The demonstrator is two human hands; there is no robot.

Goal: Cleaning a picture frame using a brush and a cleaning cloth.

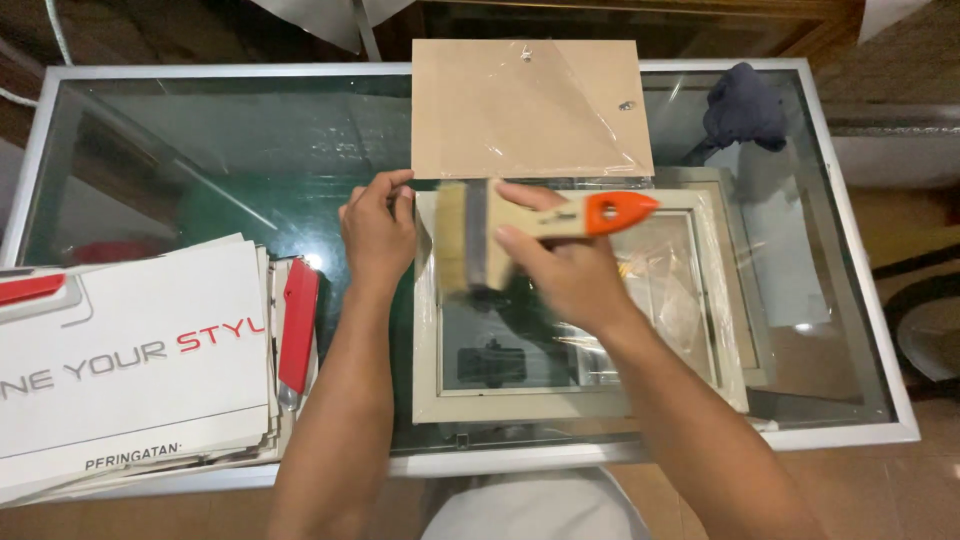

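Right hand (568,272) is closed around a wide flat paintbrush (500,232): wooden handle, orange end pointing toward the table's right edge, bristles down over the upper-left part of a pale picture frame (520,405). Brush is motion-blurred, so looks like mid-sweep across the glass.

Left hand (378,228) pinches the frame's top-left corner, thumb and fingers closed on the edge, holding it steady. Both forearms come in from the near edge, right wrist cocked so the brush lies roughly parallel to the far edge.

Frame lies flat near the middle of the glass-topped table (200,150), towards the near edge, with loose clear plastic wrap (700,300) around its right side. Brown backing board (530,110) is out, lying just beyond the frame at the far edge.

Progress, judging from layout: frame opened, backing off, dusting in hand. Backing not yet refitted; wrap not fully off.

Elsewhere: stack of white printed sheets (130,360) at the near-left corner, red-handled cutter (298,325) beside it, dark cloth (745,105) at the far-right corner.
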